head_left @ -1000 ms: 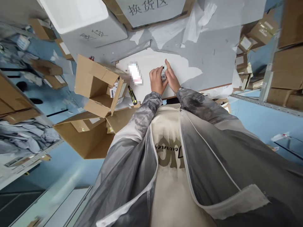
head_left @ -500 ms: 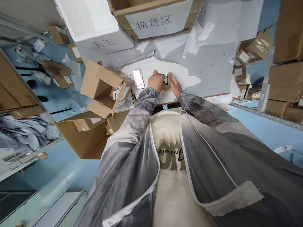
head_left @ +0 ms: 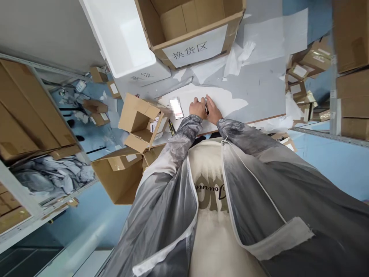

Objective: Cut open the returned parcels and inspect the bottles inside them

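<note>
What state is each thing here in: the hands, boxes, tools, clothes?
Left hand: fingers curled
Right hand: fingers mostly straight
Small dark object: between the hands, mostly hidden
Phone: screen lit, content blurred
Utility knife: lying down, blade state unclear
Cardboard box beside the phone: flaps open
Larger cardboard box below it: open
Labelled cardboard box: open-topped
White bin: open-topped
Jacket: unzipped

A small dark item (head_left: 206, 109) (mostly hidden) between left hand (head_left: 197, 108) and right hand (head_left: 213, 111), pose unclear.
</note>
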The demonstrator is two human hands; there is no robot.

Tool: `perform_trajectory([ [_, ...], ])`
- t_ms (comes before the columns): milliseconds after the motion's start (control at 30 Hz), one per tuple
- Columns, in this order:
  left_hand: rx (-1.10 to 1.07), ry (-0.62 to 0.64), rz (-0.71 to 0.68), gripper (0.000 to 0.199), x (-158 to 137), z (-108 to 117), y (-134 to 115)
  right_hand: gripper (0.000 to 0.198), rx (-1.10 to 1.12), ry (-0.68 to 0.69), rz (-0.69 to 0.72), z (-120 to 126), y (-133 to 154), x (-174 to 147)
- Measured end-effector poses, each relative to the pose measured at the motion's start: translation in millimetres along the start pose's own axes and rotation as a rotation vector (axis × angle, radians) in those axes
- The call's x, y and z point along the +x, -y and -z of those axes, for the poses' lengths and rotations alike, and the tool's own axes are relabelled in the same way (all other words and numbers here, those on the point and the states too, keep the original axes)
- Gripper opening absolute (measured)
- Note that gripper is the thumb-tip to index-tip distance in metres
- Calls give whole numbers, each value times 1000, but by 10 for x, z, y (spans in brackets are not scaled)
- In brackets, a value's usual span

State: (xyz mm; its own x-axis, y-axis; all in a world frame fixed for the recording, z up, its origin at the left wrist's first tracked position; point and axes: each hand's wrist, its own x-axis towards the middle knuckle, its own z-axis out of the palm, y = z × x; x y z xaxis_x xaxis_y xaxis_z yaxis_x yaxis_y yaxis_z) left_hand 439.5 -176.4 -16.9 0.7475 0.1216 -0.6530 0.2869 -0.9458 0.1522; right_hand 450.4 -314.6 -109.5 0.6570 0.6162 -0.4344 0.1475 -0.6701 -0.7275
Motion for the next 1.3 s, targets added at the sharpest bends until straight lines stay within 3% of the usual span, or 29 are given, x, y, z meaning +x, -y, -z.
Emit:
perform_trajectory([
  [133,-56,-100,-90,68,-148,93,36,69,91,-45,-74,-76,27,7],
  [233,-153,-212,-153,62,-371,281,138,71,107,-84,-62,-54,30,28],
  [300,-251,-283,-209,59,-549,453,242,86,136,-89,-25,25,48,9],
  [433,-545,-467,-298,63,-915,846,467,146,154,-44,49,449,227,-203],
  [500,-669,-562,-337,66,-1089,1046,530,153,179,-60,130,766,421,-387],
  [600,-789,-649,-389,71,-1311,1310,496,127,320,-172,402,1176,836,-669],
  [667,-874,-689,-408,79,-1415,1423,381,120,421,-240,593,1307,1163,-811],
  [733,-997,-751,-421,93,-1471,1466,209,118,519,-301,686,1318,1486,-902],
  [833,-1223,-838,-453,114,-1472,1422,-69,107,593,-395,703,1242,1877,-964],
  [967,-1372,-946,-638,96,-1401,1316,-246,93,553,-469,762,1243,2099,-986],
  [1033,-1323,-1023,-779,88,-1369,1287,-209,96,511,-456,818,1291,2096,-992],
  [1100,-1236,-1074,-847,92,-1352,1282,-117,99,488,-406,843,1340,2052,-997],
  [1200,-1215,-1015,-754,109,-1367,1324,39,99,428,-296,823,1414,1965,-990],
  [1300,-1336,-898,-602,109,-1411,1424,131,107,318,-284,807,1509,1903,-976],
])
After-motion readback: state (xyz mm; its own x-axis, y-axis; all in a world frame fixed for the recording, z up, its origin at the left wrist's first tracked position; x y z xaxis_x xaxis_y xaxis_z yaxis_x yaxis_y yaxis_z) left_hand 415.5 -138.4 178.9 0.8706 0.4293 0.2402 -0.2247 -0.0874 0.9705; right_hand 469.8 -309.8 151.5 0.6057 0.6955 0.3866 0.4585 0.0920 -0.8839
